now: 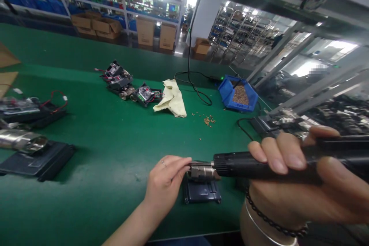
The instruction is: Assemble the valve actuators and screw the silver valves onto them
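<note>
My right hand (296, 196) is wrapped around a black electric screwdriver (233, 164), held level with its bit pointing left. The fingers of my left hand (164, 178) are pinched together at the far end of the bit; whatever sits between them is hidden. Just below the bit, a shiny metal cylindrical fitting (203, 174) lies on a dark plastic housing (203, 193) on the green table (115, 184). A scatter of small brass-coloured screws (208, 120) lies beyond my hands.
A blue bin (225, 102) of small screws stands at the back right beside a black cable (189, 46). A pale cloth (174, 100) lies mid-table near wired dark units (117, 77). More metal fittings (23, 140) and housings are at left, and many metal parts (331, 111) at right.
</note>
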`<state>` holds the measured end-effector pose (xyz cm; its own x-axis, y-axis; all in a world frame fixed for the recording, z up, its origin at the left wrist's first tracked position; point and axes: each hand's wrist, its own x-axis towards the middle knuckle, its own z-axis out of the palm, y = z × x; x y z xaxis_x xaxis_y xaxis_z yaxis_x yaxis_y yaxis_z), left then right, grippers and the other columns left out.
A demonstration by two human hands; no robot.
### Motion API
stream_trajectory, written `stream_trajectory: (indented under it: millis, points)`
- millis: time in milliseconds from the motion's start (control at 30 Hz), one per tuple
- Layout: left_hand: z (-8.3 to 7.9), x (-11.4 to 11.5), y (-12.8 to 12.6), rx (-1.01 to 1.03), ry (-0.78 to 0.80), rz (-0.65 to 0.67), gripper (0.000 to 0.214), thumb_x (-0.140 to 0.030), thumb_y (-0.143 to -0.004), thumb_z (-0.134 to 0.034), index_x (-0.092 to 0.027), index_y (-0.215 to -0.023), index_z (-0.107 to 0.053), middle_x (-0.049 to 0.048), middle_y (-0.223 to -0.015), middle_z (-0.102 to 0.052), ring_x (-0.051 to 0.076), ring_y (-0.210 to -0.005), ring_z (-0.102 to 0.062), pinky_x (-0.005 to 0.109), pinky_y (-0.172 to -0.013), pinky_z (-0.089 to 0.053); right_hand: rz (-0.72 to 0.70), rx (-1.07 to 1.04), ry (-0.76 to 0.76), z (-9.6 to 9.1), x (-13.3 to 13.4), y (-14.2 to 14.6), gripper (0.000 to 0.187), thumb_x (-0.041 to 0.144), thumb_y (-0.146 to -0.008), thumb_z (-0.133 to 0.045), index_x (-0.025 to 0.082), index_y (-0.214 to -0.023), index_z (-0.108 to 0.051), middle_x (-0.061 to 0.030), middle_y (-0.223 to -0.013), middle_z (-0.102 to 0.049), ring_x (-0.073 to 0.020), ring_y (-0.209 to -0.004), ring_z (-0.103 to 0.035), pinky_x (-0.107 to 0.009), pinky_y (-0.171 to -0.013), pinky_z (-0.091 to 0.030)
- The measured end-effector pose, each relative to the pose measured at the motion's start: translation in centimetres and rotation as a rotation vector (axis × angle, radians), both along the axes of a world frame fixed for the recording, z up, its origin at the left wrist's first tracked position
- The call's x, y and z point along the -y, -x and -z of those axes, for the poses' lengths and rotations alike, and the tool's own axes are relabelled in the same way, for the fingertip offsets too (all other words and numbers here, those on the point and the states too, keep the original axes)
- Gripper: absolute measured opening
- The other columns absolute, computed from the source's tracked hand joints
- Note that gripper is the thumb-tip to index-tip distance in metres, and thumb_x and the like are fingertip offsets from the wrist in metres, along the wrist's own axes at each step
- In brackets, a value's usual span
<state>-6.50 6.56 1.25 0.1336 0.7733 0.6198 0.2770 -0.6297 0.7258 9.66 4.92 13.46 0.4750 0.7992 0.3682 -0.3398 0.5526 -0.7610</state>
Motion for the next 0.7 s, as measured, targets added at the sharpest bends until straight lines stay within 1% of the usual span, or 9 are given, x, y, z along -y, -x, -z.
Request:
stream_trajectory:
  millis: [67, 167, 300, 400, 567, 700]
  points:
    - [-0.17, 0.23, 0.14, 0.019, 0.014, -0.017, 0.015, -0.019, -0.09, -0.06, -0.02, -0.092, -0.075, 0.0026, -0.079, -0.076, 0.013, -0.07, -0.071, 0.02, -0.068, -0.058, -0.019, -0.014, -0.005, 0.09, 0.19, -0.07, 0.029, 0.026, -0.061, -0.08, 0.024, -0.087, -0.067, 0.0087, -0.05, -0.039, -0.0067, -0.04, -0.032, -0.025, -0.042, -0.035]
    - [-0.43, 0.44, 0.32, 0.052, 0.107, -0.047, 0.014, -0.023, -0.088, -0.063, -0.022, -0.081, -0.075, 0.0008, -0.072, -0.076, 0.013, -0.063, -0.07, 0.02, -0.062, -0.057, -0.061, -0.041, -0.023, 0.23, 0.54, -0.26, 0.029, 0.026, -0.064, -0.079, 0.024, -0.089, -0.066, 0.0085, -0.052, -0.037, -0.0064, -0.041, -0.03, -0.024, -0.043, -0.035]
    - [-0.85, 0.53, 0.3, 0.106, 0.226, -0.014, 0.016, -0.025, -0.084, -0.065, -0.023, -0.072, -0.075, -0.0008, -0.065, -0.075, 0.014, -0.058, -0.069, 0.022, -0.058, -0.056, -0.119, -0.048, -0.045, 0.38, 0.95, -0.27, 0.028, 0.024, -0.067, -0.076, 0.023, -0.093, -0.066, 0.0083, -0.053, -0.036, -0.0061, -0.042, -0.03, -0.023, -0.043, -0.036]
    - [-0.93, 0.57, 0.34, 0.133, 0.309, 0.007, 0.015, -0.023, -0.082, -0.066, -0.024, -0.071, -0.076, -0.0008, -0.064, -0.075, 0.014, -0.057, -0.068, 0.023, -0.059, -0.056, -0.14, -0.038, -0.054, 0.39, 1.0, -0.09, 0.026, 0.024, -0.069, -0.075, 0.023, -0.093, -0.065, 0.0082, -0.053, -0.035, -0.0059, -0.043, -0.03, -0.022, -0.044, -0.038]
    - [-0.75, 0.54, 0.69, 0.163, 0.43, 0.013, 0.013, -0.022, -0.077, -0.066, -0.025, -0.07, -0.076, -0.0015, -0.064, -0.075, 0.014, -0.057, -0.067, 0.022, -0.06, -0.053, -0.128, -0.076, -0.055, 0.29, 0.9, 0.29, 0.028, 0.022, -0.067, -0.077, 0.022, -0.093, -0.065, 0.0082, -0.053, -0.038, -0.0051, -0.044, -0.032, -0.021, -0.047, -0.041]
    - [-0.83, 0.41, 0.94, 0.163, 0.522, 0.05, 0.016, -0.023, -0.078, -0.062, -0.023, -0.07, -0.076, -0.0011, -0.061, -0.073, 0.014, -0.055, -0.065, 0.023, -0.06, -0.051, -0.156, -0.068, -0.039, 0.22, 0.59, 0.57, 0.028, 0.022, -0.065, -0.078, 0.022, -0.09, -0.065, 0.0086, -0.053, -0.039, -0.005, -0.044, -0.033, -0.02, -0.047, -0.041]
